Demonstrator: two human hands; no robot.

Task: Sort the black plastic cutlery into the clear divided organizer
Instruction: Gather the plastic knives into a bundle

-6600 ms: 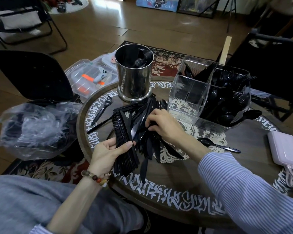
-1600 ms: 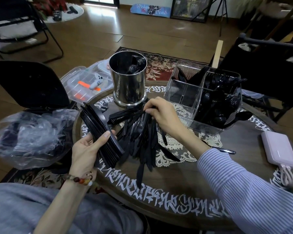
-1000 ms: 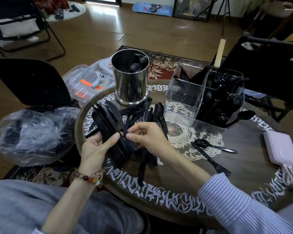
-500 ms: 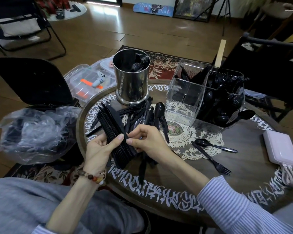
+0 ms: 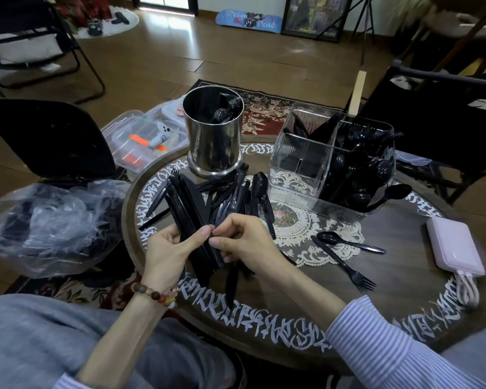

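Head view shows your left hand (image 5: 166,249) wrapped around a fanned stack of knives (image 5: 190,217), thumb pressed across the front. Your right hand (image 5: 246,244) curls in beside it, fingertips pinching at the stack's near edge, likely squaring it or slipping one more piece in.

Take the organizer (image 5: 298,164) as your landmark. The stack is held nearer you and to its left, over the loose pile of cutlery (image 5: 236,192) lying on the table (image 5: 390,276) between the organizer and the steel cup (image 5: 213,141). A spoon (image 5: 348,242) and a fork (image 5: 345,266) lie apart, on the near side of the organizer. Its right compartments already hold many spoons; the front left one looks empty.

These pieces should be light, thin, smooth and a bit springy, so a stack can slide apart. Grip it around the handles, squeezed flat, not by the blades.
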